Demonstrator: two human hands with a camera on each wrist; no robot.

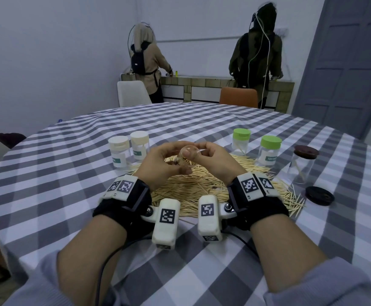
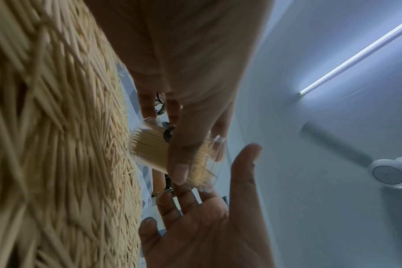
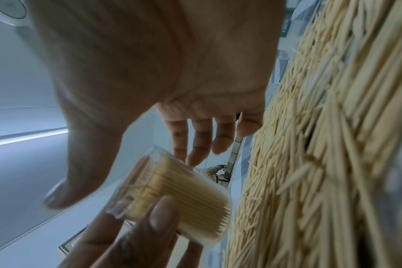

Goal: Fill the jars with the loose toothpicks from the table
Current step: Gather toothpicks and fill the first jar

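I hold a clear jar (image 1: 185, 156) tipped on its side above the toothpicks (image 1: 193, 188), which lie heaped toward the near edge of the worktop (image 1: 202, 120). My left hand (image 1: 158, 164) grips it with thumb and fingers curled round its wall. My right hand (image 1: 215, 160) has relaxed, nearly straight fingers just beside the jar's open end; I cannot tell whether they touch it. The head view barely shows what is inside the jar. Both wrist views show it packed with a neat bundle of toothpicks, the left thumb (image 2: 179, 163) lying across its side. Only the head view shows the other jars: two white-capped (image 1: 128, 149) behind the heap to the left, two green-capped (image 1: 256, 146) and a brown-capped one (image 1: 302, 164) to the right, and a loose brown lid (image 1: 319, 195).
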